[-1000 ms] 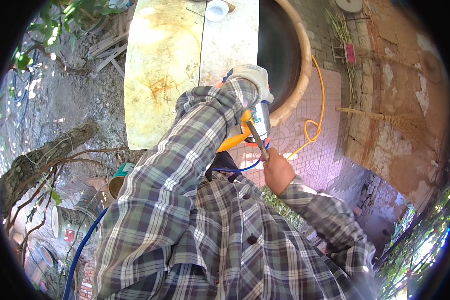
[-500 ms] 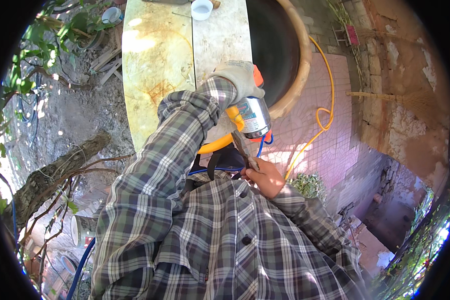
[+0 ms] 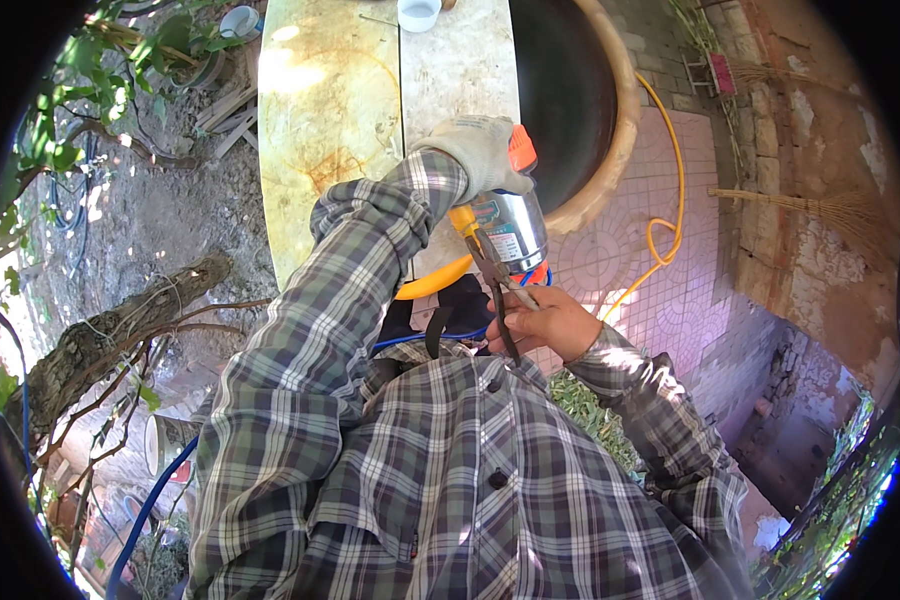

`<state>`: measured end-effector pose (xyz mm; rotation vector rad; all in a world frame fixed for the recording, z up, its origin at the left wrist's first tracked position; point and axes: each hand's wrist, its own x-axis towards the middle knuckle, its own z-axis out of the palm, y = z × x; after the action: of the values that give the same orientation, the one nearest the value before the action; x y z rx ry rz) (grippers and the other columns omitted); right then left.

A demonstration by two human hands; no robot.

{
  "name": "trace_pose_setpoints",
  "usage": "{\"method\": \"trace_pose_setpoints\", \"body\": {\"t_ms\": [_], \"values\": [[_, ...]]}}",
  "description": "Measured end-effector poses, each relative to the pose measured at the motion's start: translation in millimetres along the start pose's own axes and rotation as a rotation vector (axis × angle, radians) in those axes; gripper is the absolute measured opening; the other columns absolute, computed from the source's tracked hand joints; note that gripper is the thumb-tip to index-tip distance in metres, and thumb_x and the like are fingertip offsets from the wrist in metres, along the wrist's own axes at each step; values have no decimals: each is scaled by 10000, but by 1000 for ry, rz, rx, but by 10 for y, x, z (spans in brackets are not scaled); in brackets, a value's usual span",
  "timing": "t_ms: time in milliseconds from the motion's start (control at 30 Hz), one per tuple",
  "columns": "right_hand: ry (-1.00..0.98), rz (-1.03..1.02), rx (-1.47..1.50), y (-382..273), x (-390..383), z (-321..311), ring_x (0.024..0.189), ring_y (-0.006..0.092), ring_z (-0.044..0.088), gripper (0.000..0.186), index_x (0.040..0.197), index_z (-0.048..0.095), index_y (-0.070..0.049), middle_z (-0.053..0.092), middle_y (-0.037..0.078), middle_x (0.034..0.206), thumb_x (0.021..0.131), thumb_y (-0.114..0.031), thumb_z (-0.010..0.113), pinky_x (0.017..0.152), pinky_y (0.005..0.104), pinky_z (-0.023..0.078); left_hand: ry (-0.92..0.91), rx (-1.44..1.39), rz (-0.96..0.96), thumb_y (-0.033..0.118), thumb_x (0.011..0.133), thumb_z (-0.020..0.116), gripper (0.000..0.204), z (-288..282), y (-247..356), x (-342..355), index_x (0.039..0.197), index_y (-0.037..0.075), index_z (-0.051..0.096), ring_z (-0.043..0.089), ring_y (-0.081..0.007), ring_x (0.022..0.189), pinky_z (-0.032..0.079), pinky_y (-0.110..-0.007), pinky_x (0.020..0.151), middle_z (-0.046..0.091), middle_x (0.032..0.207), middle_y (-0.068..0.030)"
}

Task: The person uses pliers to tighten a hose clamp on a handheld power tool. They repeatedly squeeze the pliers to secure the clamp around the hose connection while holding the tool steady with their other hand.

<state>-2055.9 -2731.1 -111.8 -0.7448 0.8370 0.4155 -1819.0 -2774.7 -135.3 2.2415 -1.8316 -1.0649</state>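
Silver metal is shown on the pump [image 3: 515, 240], a smooth, shiny cylinder; its long axis is directed away from the wearer, the far end inclined slightly leftward. Its far end is covered by the left hand [image 3: 482, 155], gloved in pale fabric; the fingers are curled around it, their tips partly hidden. Ribbed orange plastic is exposed just beside the glove, and orange is repeated at the pump's near end.

The bare right hand [image 3: 553, 325] is placed nearer the wearer than the pump and slightly to its right, apart from it. The pliers [image 3: 490, 266] are held between its thumb and fingers, with the two handles spread. Their long axis is directed from this hand, obliquely leftward, to the pump's left side, where a yellow fitting [image 3: 463, 219] is seen. Whether the fitting is touched by the jaws cannot be told. Worn, dark metal is suggested by the tool's dull surface.

A smooth, curved yellow hose [image 3: 436, 281] is seen to the near left of the pump. Stained, flat boards [image 3: 320, 125] are set beyond and left of it; beyond and right, a round vat [image 3: 624, 105] is bounded by a thick tan rim. Patterned pink tiles [image 3: 635, 220] are laid to its right, crossed by a thin, looped yellow cord [image 3: 679, 200].
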Motion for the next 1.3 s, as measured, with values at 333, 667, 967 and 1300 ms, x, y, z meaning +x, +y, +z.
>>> {"method": "trace_pose_setpoints", "body": {"t_ms": [333, 667, 967, 1300], "values": [[-329, -109, 467, 208, 129, 211, 1001, 297, 645, 392, 1290, 463, 65, 639, 183, 1079, 966, -151, 503, 875, 401, 501, -6, 11, 3, 488, 715, 700, 598, 12, 14, 39, 1104, 48, 585, 669, -350, 893, 508, -420, 819, 677, 980, -197], [-367, -218, 668, 315, 235, 299, 906, 298, 655, 408, 1302, 459, 102, 631, 194, 1067, 960, -118, 499, 804, 373, 522, 27, 40, -14, 500, 692, 706, 565, 12, 61, 54, 1014, 41, 630, 673, -327, 880, 510, -409, 816, 684, 944, -180], [-380, -201, 730, 301, 200, 313, 878, 262, 625, 425, 1305, 452, 95, 615, 172, 1020, 970, -161, 507, 782, 379, 518, -42, 19, -56, 508, 707, 691, 604, -35, 83, 24, 1102, 57, 616, 662, -352, 943, 496, -421, 850, 668, 1051, -191], [-392, -177, 717, 302, 177, 428, 907, 275, 585, 504, 1338, 438, 61, 594, 141, 1038, 953, -243, 551, 823, 394, 479, -48, 18, -42, 490, 704, 695, 594, -44, 73, 38, 1108, 60, 625, 660, -340, 958, 498, -416, 858, 675, 1030, -192]]}}
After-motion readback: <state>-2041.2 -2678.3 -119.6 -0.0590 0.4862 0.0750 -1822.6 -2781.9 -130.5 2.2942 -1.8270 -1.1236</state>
